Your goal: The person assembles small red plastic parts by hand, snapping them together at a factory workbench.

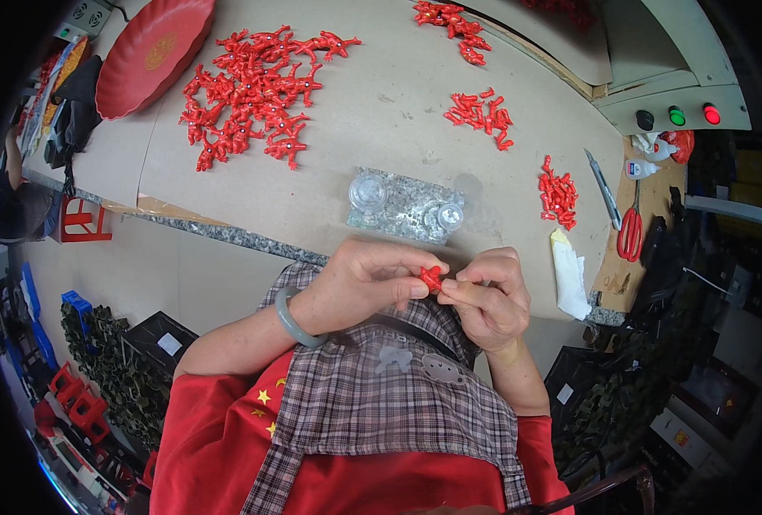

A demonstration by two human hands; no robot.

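Close above the table's front edge, my left hand (377,276) pinches a small red plastic figure (431,278) between thumb and fingers. My right hand (494,296) meets it from the other side, thumb and forefinger closed at its edge. Whether a separate small part sits between those right fingertips is hidden. Just beyond my hands lies a speckled granite slab (402,199) carrying round clear dishes (368,192). A big heap of red figures (252,94) covers the table at the far left. Smaller red pieces lie in a middle pile (482,118) and a right pile (558,194).
A red scalloped tray (128,86) rests at the far left. More red figures (462,30) lie at the back. On the right are a utility knife (602,187), red-handled scissors (630,236), a white bottle (641,169) and a white cloth (570,276). A machine with buttons (677,116) stands behind.
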